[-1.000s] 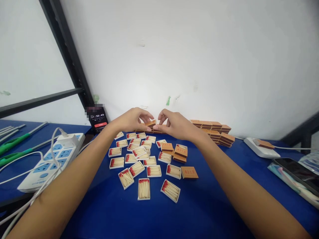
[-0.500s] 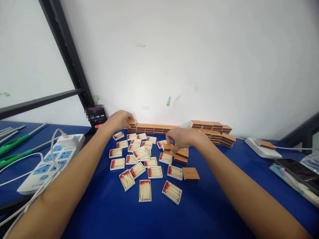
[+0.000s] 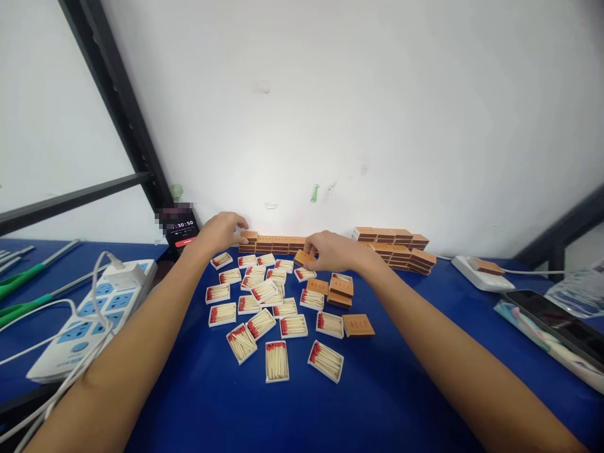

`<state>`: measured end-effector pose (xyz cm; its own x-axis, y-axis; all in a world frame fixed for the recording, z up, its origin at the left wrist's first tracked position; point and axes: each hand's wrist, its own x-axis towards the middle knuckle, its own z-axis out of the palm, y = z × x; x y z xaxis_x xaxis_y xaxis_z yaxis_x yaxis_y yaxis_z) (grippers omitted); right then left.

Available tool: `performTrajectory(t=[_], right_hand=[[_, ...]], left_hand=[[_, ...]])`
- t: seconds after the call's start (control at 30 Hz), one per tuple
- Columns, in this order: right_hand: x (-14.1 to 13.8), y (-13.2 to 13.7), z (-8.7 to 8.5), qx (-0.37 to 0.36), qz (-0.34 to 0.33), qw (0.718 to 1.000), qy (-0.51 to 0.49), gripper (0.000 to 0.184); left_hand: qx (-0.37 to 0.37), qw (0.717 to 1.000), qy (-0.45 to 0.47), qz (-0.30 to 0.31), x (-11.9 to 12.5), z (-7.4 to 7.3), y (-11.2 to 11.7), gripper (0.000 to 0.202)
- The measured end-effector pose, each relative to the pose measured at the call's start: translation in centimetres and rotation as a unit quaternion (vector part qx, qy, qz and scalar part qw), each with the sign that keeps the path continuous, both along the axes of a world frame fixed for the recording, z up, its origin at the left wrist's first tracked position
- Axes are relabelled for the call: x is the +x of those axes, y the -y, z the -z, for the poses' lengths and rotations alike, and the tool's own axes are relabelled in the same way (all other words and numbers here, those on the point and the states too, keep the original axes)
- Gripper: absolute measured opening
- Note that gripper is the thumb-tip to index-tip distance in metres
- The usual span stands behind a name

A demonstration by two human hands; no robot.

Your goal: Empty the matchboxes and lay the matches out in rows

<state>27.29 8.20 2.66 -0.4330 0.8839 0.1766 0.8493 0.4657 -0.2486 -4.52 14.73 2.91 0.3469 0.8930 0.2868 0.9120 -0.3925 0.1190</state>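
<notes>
My left hand point(image 3: 223, 233) is at the left end of a low stacked row of orange matchboxes point(image 3: 280, 243) against the wall. Its fingers are closed on the end matchbox point(image 3: 248, 236), which sits on top of the row. Held between the fingertips of my right hand point(image 3: 336, 251) is another matchbox point(image 3: 304, 258), tilted a little, just in front of the row. Below both hands lie many white match trays point(image 3: 294, 325) full of red-tipped matches. More matchboxes point(image 3: 317, 287) lie under my right wrist, and a single matchbox point(image 3: 358, 325) rests closer to me.
Matchboxes are stacked in steps point(image 3: 396, 245) at the right by the wall. A power strip point(image 3: 101, 314) with cables and green-handled tools point(image 3: 26, 280) lie at the left. A phone with a timer point(image 3: 184, 226) leans at the back. On the right are a white adapter point(image 3: 476, 274) and a dark phone point(image 3: 557, 321).
My right hand has moved back and slightly left, from above the loose matchboxes to the row, carrying a matchbox. My left hand stays at the row's left end. The view has shifted slightly.
</notes>
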Motion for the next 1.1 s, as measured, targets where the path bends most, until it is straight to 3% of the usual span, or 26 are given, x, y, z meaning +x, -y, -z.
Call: performTrajectory(t=[0.2, 0.37, 0.67, 1.1], right_hand=[[-5.5, -3.0, -0.8, 0.068, -0.008, 0.993, 0.096, 0.032], [-9.0, -4.4, -0.1, 0.092, -0.013, 0.989, 0.115, 0.024], [-9.8, -4.5, 0.7, 0.107, -0.017, 0.987, 0.121, 0.021], [-10.1, -5.2, 0.7, 0.100, -0.022, 0.993, 0.061, 0.020]], left_hand=[[-0.036, 0.998, 0.014, -0.040, -0.5, 0.2, -0.1, 0.029], [-0.057, 0.996, 0.013, -0.069, -0.8, 0.8, -0.3, 0.035], [-0.072, 0.995, -0.011, -0.075, -1.0, 1.0, -0.6, 0.033], [-0.070, 0.995, -0.014, -0.069, -0.7, 1.1, -0.5, 0.045]])
